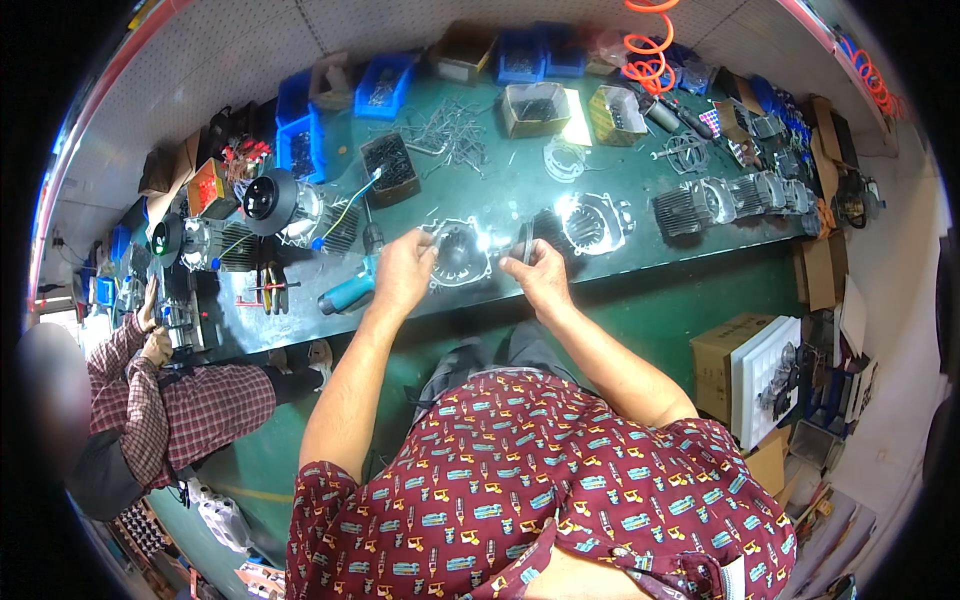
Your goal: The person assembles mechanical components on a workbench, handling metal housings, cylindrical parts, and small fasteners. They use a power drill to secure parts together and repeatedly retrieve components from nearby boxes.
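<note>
On the green bench in front of me lies a round finned metal housing (460, 255), its hollow side up. My left hand (402, 272) is at the housing's left rim with its fingers curled closed; whatever they pinch is hidden. Just right of that housing, my right hand (543, 280) grips a thin grey metal part (527, 242), seen edge-on, between thumb and fingers. A second open metal housing (594, 224) lies beyond the right hand. Beside my left wrist rests a teal power driver (348, 292).
Blue bins (383, 86) and a carton of dark screws (390, 168) stand farther back. Assembled motors (300, 215) are at left, finned housings (690, 207) at right. An orange coiled hose (650, 60) hangs overhead. Another person (170, 410) works at left.
</note>
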`<state>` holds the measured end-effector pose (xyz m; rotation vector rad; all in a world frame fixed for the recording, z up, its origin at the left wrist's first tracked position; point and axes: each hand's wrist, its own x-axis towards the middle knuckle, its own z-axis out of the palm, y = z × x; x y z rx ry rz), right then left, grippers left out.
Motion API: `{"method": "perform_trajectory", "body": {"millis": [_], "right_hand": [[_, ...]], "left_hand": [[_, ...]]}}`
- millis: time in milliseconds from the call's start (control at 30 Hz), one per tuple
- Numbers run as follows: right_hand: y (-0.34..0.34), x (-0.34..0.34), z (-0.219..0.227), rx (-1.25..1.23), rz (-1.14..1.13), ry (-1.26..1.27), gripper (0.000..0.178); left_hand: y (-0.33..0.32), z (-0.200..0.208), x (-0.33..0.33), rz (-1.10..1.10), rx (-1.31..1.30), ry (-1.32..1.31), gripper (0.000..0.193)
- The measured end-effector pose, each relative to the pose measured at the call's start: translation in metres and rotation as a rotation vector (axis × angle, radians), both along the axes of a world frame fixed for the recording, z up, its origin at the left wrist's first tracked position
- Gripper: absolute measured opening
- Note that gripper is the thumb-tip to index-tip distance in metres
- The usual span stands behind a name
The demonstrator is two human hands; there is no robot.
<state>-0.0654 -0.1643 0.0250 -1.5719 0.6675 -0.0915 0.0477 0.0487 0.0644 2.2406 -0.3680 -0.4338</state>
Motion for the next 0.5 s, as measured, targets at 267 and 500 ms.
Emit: {"method": "perform_trajectory", "body": {"millis": [267, 500], "right_hand": [[0.002, 0.001, 0.021, 0.145, -0.07, -0.024, 0.017], [-0.025, -0.024, 0.061, 0.487, -0.126, -0.213, 0.02]], "left_hand": [[0.007, 0.001, -0.006, 0.032, 0.14, -0.325, 0.04], [0.009, 0.024, -0.017, 0.092, -0.101, -0.155, 0.032]]}}
